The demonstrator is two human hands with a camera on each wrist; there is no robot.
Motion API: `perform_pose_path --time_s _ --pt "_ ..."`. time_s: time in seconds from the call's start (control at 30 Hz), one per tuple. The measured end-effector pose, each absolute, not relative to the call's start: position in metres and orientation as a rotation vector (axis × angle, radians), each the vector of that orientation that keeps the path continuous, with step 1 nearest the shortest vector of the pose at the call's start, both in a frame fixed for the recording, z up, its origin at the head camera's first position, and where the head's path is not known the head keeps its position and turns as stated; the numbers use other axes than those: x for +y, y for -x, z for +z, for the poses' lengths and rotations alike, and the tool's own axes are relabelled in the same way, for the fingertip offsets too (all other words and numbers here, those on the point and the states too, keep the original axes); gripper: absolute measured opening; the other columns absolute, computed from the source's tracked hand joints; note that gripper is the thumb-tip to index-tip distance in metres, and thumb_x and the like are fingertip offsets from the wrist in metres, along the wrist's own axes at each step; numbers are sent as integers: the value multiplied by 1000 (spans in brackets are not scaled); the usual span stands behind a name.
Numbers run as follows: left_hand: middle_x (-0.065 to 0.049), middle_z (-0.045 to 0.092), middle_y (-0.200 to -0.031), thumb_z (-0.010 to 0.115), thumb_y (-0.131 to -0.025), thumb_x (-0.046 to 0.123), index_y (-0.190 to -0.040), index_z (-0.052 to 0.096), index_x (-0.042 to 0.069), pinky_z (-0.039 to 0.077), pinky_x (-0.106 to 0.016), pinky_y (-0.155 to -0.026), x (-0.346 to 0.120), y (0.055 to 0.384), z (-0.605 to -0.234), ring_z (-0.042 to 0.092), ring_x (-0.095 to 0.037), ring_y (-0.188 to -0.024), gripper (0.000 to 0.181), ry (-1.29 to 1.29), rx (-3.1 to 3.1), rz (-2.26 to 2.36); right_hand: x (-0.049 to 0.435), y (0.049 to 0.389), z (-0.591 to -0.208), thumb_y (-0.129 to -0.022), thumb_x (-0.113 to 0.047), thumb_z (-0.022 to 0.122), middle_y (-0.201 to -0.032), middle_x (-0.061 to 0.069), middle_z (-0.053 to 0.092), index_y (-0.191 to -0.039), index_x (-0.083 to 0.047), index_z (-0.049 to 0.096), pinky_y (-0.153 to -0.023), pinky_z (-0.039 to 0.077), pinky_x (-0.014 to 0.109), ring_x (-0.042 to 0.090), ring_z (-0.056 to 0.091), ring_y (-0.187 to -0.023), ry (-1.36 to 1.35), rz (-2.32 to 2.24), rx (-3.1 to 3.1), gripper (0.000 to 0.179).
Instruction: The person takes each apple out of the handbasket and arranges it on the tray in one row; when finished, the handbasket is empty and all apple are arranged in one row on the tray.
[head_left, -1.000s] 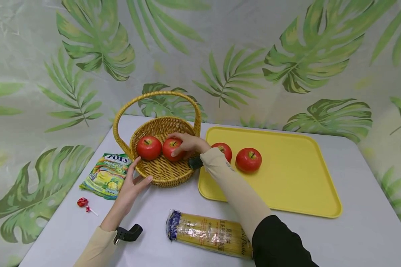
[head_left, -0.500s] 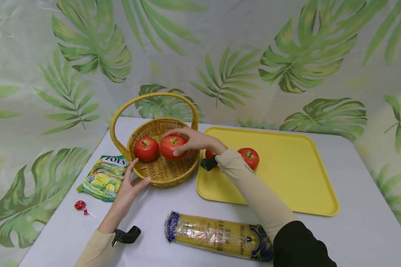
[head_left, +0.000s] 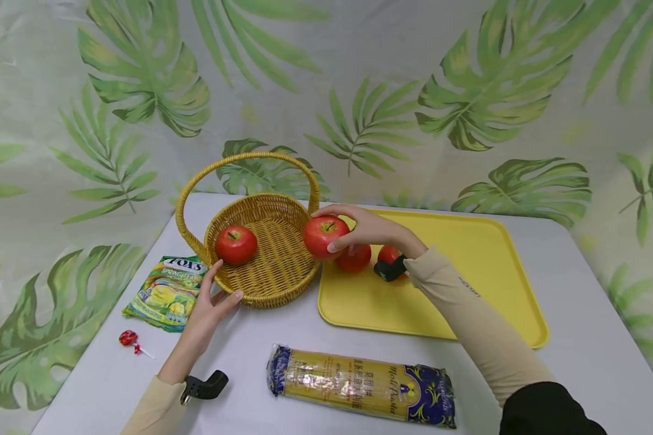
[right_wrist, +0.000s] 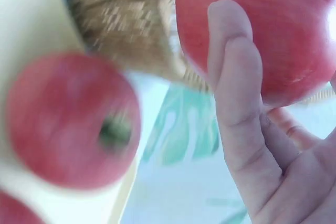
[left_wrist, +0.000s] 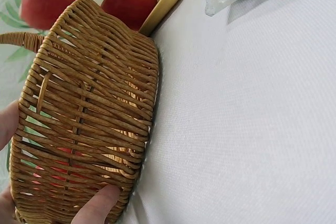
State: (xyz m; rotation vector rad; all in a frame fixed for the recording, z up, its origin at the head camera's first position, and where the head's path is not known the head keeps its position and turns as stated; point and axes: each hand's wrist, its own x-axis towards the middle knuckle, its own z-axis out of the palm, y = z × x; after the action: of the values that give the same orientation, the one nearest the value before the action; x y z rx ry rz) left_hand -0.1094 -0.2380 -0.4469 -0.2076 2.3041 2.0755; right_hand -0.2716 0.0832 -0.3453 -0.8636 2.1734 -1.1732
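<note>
A red apple [head_left: 326, 237] is held in my right hand [head_left: 375, 229], at the right rim of the wicker basket [head_left: 274, 254], above the yellow tray's left edge. In the right wrist view, fingers curl against the apple [right_wrist: 257, 35]. My left hand [head_left: 209, 308] rests on the basket's near left side, thumb and index finger spread along the rim. In the left wrist view, its fingertips touch the woven wall [left_wrist: 84, 103]. One apple [head_left: 236, 244] lies inside the basket. Two others, a front apple [head_left: 354, 258] and a partly hidden apple [head_left: 387, 254], sit on the yellow tray [head_left: 468, 290].
A bag of Fox's candy [head_left: 168, 293] lies left of the basket, with a red lollipop [head_left: 127, 338] nearer the front. A pack of pasta [head_left: 359, 386] lies along the front. The basket's tall handle [head_left: 250, 156] arches over it. A leaf-patterned cloth [head_left: 359, 90] hangs behind.
My right hand has lifted the apple from the basket's right part and carried it rightward past the rim. My left hand has stayed at the basket.
</note>
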Motion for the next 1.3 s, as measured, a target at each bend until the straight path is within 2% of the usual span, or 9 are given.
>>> perform_pose_path --time_s 0.07,0.23,0.37,0.6,0.9,1.07,1.3 --pt "-4 -8 -158 60 -95 16 -155 7 24 27 -55 -107 -238 109 -447 14 -45 -138 80 211 2296 2080 99 272 -346 -80 -27 78 -142 4 34 -139 -31 48 -72 55 43 31 57 -95 845 -1185 2192 66" --pt "-3 -9 -158 60 -96 17 -155 7 26 27 -54 -107 -238 109 -446 14 -44 -139 80 220 2295 2071 138 273 -349 -83 -24 76 -142 10 34 -142 -25 45 -70 54 50 38 60 -74 778 -1237 2198 66" --pt "-4 -8 -158 60 -96 17 -155 6 26 28 -55 -106 -238 109 -445 14 -44 -138 80 213 2303 2067 169 272 -351 -85 -25 75 -143 12 28 -143 -22 43 -70 54 49 36 60 -73 706 -1237 2247 67" --pt "-3 -9 -158 59 -96 17 -155 6 26 29 -55 -106 -238 109 -446 14 -44 -138 80 199 2293 2072 220 264 -353 -87 -23 72 -141 15 35 -145 -18 39 -66 55 40 33 61 -69 623 -1254 2324 67" --pt "-3 -8 -158 60 -96 17 -155 6 25 30 -53 -105 -239 110 -447 17 -43 -138 80 211 2297 2066 278 250 -369 -89 -21 69 -141 19 34 -146 -15 35 -64 56 42 37 63 -68 501 -1270 2417 67" --pt "-3 -8 -158 59 -96 15 -155 6 25 30 -54 -105 -239 110 -447 16 -43 -138 79 211 2298 2064 298 244 -389 -89 -26 69 -141 21 30 -146 -16 35 -67 56 45 40 63 -72 411 -1245 2434 67" --pt "-4 -8 -158 58 -96 15 -155 6 25 29 -55 -106 -239 111 -447 15 -44 -139 79 213 2297 2062 305 238 -414 -88 -28 71 -142 25 24 -146 -14 35 -67 57 42 33 64 -73 378 -1239 2429 69"
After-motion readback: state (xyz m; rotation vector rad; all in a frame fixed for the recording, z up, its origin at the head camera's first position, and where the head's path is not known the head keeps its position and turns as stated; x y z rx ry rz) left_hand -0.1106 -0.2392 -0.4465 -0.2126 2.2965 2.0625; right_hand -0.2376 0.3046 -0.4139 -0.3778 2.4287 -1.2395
